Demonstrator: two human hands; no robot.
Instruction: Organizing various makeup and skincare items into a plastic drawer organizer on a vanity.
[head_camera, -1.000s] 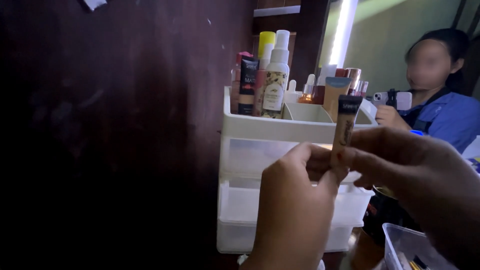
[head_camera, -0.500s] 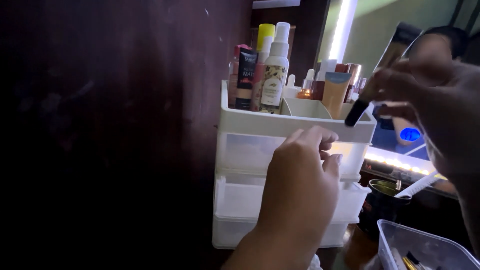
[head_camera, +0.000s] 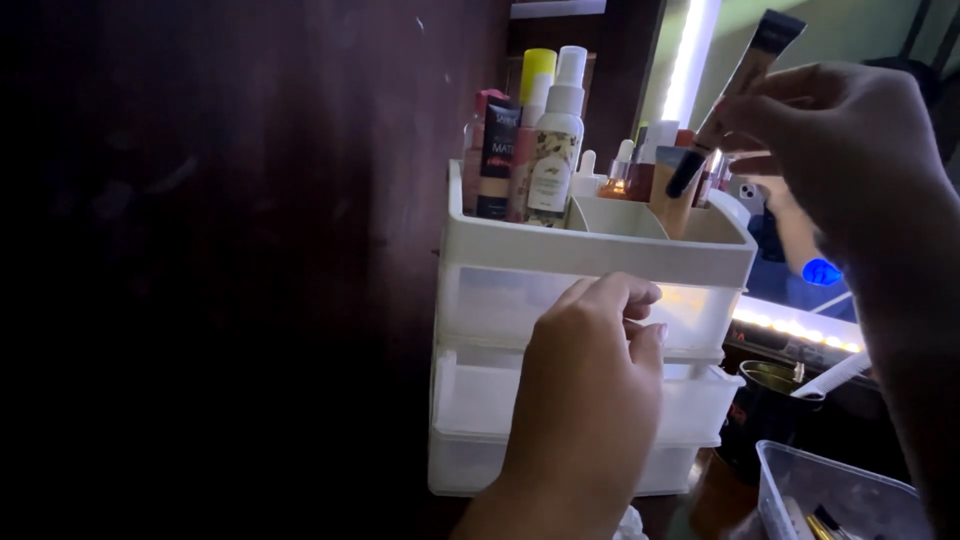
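Observation:
My right hand (head_camera: 850, 150) holds a slim beige tube with a black cap (head_camera: 728, 100), cap end down, tilted over the top tray of a white plastic drawer organiser (head_camera: 590, 250). The cap hangs just above the tray's right compartment, next to a tan tube (head_camera: 672, 185). My left hand (head_camera: 590, 400) floats in front of the organiser's upper drawer with fingers loosely curled and nothing in it. The tray's left side holds a white spray bottle (head_camera: 553, 140), a black tube (head_camera: 496, 160) and a yellow-capped bottle (head_camera: 535, 75).
A dark wooden panel fills the left. A lit mirror strip (head_camera: 690, 60) stands behind the organiser. At bottom right are a clear plastic bin (head_camera: 840, 495) with small items and a dark cup (head_camera: 765, 400).
My right hand took the beige tube away from my left hand, raised it, turned it cap down and brought it leftward over the tray. My left hand let go and stayed before the drawers.

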